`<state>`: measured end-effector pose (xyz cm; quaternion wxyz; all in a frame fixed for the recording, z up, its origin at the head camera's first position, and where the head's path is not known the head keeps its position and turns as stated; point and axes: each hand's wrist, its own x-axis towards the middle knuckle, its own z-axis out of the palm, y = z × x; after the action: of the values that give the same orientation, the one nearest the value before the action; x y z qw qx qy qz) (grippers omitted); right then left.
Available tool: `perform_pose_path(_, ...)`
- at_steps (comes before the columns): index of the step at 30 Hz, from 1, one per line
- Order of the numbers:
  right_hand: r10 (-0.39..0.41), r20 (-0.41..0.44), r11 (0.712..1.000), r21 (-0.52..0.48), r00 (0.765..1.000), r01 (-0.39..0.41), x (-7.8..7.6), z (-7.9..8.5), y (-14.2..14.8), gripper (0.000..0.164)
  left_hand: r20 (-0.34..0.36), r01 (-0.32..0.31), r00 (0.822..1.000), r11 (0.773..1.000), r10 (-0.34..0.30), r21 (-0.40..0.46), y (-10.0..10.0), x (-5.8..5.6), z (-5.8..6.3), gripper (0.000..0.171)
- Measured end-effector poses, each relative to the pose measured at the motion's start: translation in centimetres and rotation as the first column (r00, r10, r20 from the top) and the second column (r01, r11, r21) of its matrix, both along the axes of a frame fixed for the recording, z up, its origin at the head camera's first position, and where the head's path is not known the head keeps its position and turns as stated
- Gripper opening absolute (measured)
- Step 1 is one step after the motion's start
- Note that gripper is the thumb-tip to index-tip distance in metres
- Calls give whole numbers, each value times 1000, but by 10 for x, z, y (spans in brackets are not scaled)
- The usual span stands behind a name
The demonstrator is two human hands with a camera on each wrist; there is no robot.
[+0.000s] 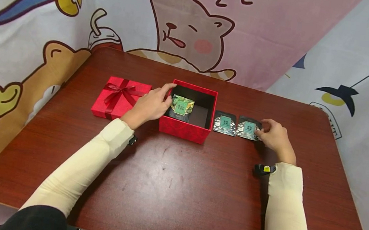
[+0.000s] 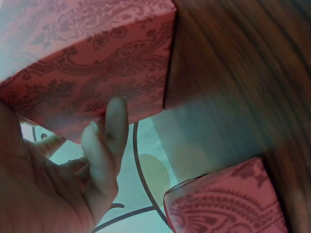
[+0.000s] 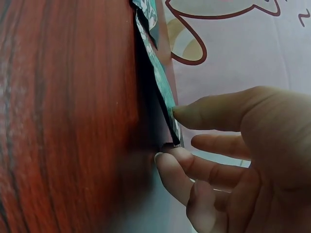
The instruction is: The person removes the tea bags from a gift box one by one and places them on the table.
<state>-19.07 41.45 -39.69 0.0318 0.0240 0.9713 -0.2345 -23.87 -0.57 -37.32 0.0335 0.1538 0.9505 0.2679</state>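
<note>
Head view only: green pouch (image 1: pixel 182 107) inside red box (image 1: pixel 183 130)

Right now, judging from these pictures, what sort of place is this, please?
Probably an indoor tabletop workspace, perhaps a recording corner, though I cannot be certain: a brown table, cartoon-printed cloth hanging behind it, and an open red box on top.

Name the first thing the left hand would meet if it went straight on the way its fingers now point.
The red box: the left hand points toward its left wall, near the far corner. It looks very close already, though depth leaves actual contact unclear.
</note>
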Motion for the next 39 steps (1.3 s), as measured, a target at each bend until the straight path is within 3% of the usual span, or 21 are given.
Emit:
perform_pose_path(12,-16,57,999,40,998,14,5,8,-8,56,2,-5,1000,1000,5,-2,0,0,0,55)
perform_pose_path(19,-82,76,995,70,994,77,8,17,-13,56,12,-10,1000,1000,9,6,-1,0,0,55)
perform_pose_path(30,-54,-62,998,16,997,55,13,34,-31,59,3,-4,1000,1000,3,5,-2,-1,-1,55)
perform_pose_path(39,-21,-97,999,-40,995,17,11,42,-49,64,3,-6,1000,1000,6,11,-1,-1,-2,55)
